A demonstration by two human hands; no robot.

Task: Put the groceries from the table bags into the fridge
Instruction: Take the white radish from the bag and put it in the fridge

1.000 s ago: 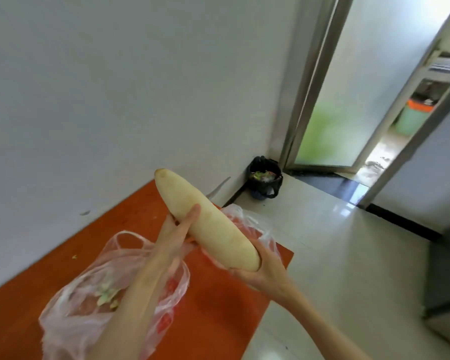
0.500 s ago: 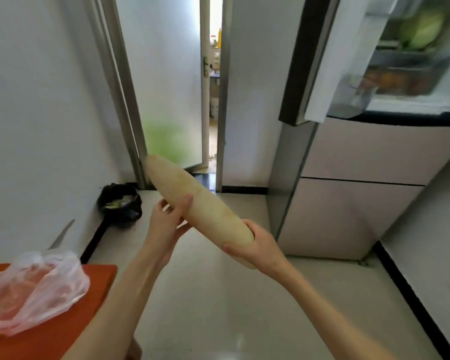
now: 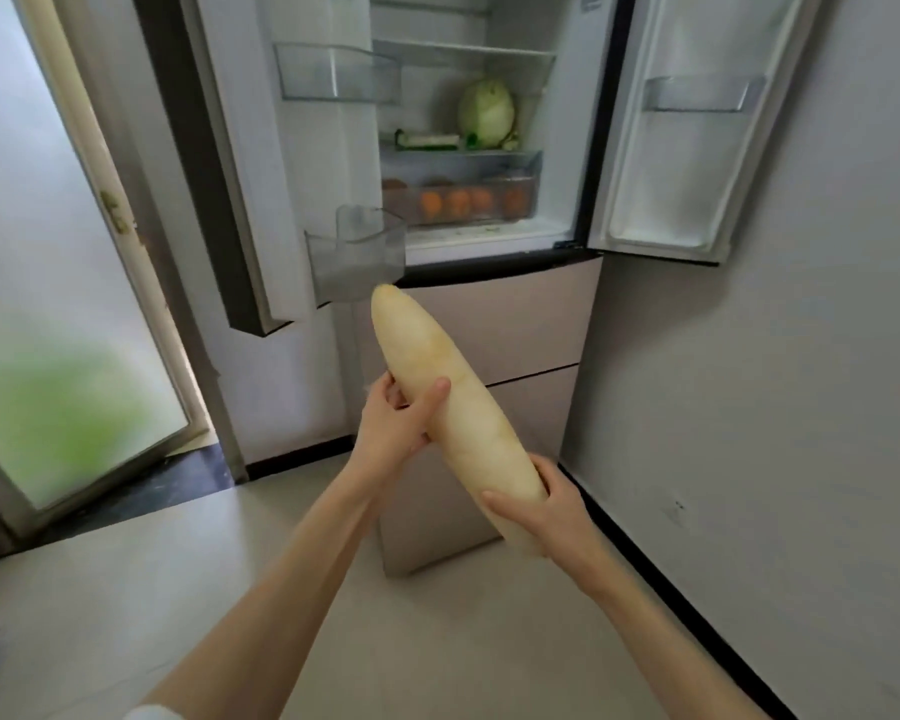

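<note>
Long pale gourd [image 3: 453, 402], perhaps a melon, between both hands: left hand [image 3: 398, 426], right hand [image 3: 546, 511].

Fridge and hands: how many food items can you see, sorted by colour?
Pale cream: 1, the long radish gripped by the left hand and the right hand.
Light green: 1, the cabbage on the fridge shelf.
Orange: 4, the round fruits in the clear drawer.
Total: 6. A green-and-white packet beside the cabbage is too blurred to count.

Our long pale radish [image 3: 453, 407], our open fridge [image 3: 468, 163]

We see it slanting, tip toward the fridge's lit shelves, both doors swung wide.
</note>
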